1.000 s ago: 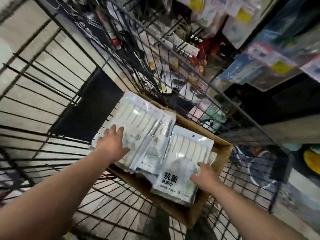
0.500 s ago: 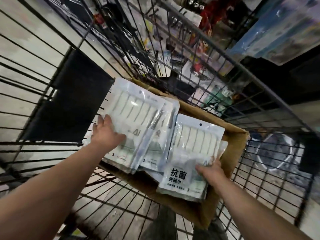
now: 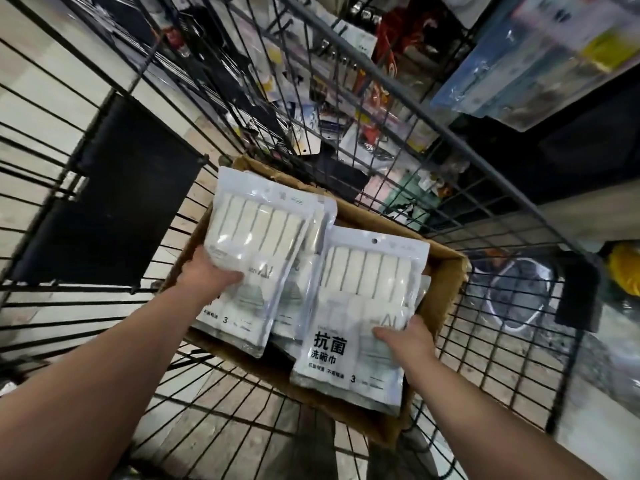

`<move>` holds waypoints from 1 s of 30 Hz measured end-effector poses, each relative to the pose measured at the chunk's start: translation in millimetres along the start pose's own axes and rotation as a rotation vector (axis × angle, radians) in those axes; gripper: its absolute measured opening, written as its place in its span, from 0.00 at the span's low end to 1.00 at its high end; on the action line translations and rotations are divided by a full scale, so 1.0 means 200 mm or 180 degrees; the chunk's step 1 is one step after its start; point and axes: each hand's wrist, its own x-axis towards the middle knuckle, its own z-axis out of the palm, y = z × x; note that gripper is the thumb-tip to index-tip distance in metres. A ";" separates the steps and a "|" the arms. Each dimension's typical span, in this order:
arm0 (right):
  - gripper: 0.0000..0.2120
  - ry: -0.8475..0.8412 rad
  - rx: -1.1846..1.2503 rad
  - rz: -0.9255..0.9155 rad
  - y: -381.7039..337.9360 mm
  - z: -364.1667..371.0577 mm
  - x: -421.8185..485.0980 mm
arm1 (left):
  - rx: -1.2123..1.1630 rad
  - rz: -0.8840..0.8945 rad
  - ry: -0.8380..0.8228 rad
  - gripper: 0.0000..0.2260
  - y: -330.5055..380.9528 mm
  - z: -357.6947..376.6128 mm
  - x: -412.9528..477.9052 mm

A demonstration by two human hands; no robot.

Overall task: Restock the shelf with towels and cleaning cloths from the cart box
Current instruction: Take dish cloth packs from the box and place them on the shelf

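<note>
A brown cardboard box (image 3: 446, 292) sits in a black wire cart. My left hand (image 3: 207, 275) grips a stack of white plastic packs of cleaning cloths (image 3: 259, 251) by its left edge, lifted above the box's left side. My right hand (image 3: 405, 337) grips another stack of the same packs (image 3: 360, 306) at its lower right edge, thumb on top over the printed label. Both stacks tilt up toward me. More packs lie under them in the box, mostly hidden.
The wire cart wall (image 3: 398, 84) rises in front of the box, with a black panel (image 3: 114, 202) on its left side. Behind it hang store shelves with packaged goods (image 3: 540, 53). A yellow item (image 3: 623, 271) lies at the right. Wood-look floor shows through the cart.
Both hands have closed on the pack stacks and raised them out of the box toward me; the left stack has tilted more upright.
</note>
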 end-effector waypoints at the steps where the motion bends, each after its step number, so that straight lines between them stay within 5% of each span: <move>1: 0.23 -0.0002 0.0007 -0.0040 0.01 0.00 0.00 | -0.0092 -0.0047 0.0005 0.37 0.00 0.00 0.00; 3: 0.22 0.0004 0.0047 -0.0105 0.01 0.00 -0.02 | -0.0191 -0.0135 0.0019 0.37 -0.02 -0.01 0.01; 7: 0.22 -0.0087 0.0211 -0.0171 -0.01 0.00 -0.05 | -0.0495 -0.0141 -0.0343 0.23 0.00 0.00 -0.06; 16: 0.16 -0.0231 0.0113 -0.0434 -0.05 -0.05 -0.17 | -0.1083 -0.0095 -0.0669 0.31 0.00 0.07 -0.18; 20: 0.15 -0.0204 0.0081 -0.0672 -0.05 -0.07 -0.23 | -0.1544 -0.0150 -0.1012 0.17 0.00 0.10 -0.24; 30: 0.16 -0.0188 0.0901 -0.1113 -0.07 -0.21 -0.46 | -0.2083 0.0485 -0.0793 0.11 0.00 -0.05 -0.57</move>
